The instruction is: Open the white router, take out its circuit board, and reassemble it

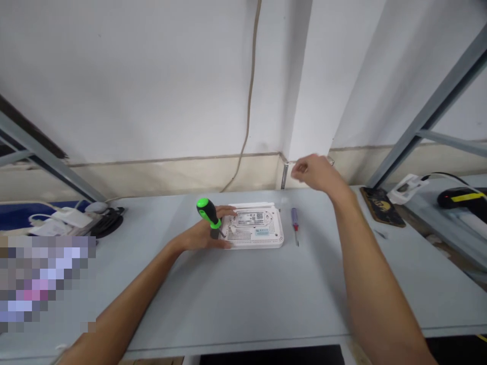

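A white router-like box (247, 236) lies on the table with its vented, labelled underside up. My left hand (203, 232) grips its left end, fingers at the far edge and thumb at the near edge. A green and black screwdriver (208, 213) stands tilted at the box's near left corner, its tip down on the casing beside my left hand. My right hand (314, 172) is raised above the back of the table, right of the box. Its fingers are closed and slightly blurred; whether something small is in them is hidden. A second screwdriver (295, 223) with a purple handle lies right of the box.
White adapters (72, 218) and cables sit at the left back. At the right are a dark board (382, 207), a white plug device (407, 188) and a black and yellow scanner-like tool (462, 197). Grey metal posts (422, 114) flank the table; a wall closes the back.
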Available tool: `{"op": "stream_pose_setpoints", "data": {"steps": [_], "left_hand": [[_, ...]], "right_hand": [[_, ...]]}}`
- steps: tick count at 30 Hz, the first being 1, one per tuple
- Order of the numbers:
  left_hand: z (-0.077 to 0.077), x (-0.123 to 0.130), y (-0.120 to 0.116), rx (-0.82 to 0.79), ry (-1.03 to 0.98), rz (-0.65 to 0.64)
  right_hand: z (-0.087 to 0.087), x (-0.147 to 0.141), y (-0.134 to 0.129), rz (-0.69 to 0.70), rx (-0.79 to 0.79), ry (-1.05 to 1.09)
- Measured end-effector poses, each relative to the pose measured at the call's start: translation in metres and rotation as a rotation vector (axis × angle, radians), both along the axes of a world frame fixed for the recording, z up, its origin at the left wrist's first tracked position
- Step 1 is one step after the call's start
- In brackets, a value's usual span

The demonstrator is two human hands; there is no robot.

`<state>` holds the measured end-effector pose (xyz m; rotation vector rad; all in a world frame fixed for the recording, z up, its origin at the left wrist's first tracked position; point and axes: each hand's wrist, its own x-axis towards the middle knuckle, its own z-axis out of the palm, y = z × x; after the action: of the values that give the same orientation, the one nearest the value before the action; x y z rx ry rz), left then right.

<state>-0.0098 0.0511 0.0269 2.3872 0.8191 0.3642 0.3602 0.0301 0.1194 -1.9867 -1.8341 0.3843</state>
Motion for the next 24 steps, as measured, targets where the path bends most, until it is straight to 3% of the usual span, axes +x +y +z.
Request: {"op": "stream_pose_setpoints", "data": {"steps": [2, 4, 9, 14, 24], "left_hand": [[-0.002, 0.0, -0.001, -0.008, -0.016, 0.02], [-0.001, -0.001, -0.001, -0.022, -0.034, 0.03], [0.005, -0.007, 0.002, -0.074, -0.089, 0.026], [0.003, -0.008, 0.009, -0.142, -0.147, 0.011], [-0.005, 0.003, 0.0, -0.117, -0.217, 0.2]], "right_hand": [[-0.022, -0.001, 0.014, 0.049, -0.257, -0.053], [-0.045, -0.011, 0.027, 0.151, -0.399, -0.035], [-0.083, -0.029, 0.05, 0.295, -0.489, -0.012], [-0.092, -0.021, 0.058, 0.318, -0.506, 0.009], [-0.092, -0.009, 0.06, 0.267, -0.437, -0.061]]}}
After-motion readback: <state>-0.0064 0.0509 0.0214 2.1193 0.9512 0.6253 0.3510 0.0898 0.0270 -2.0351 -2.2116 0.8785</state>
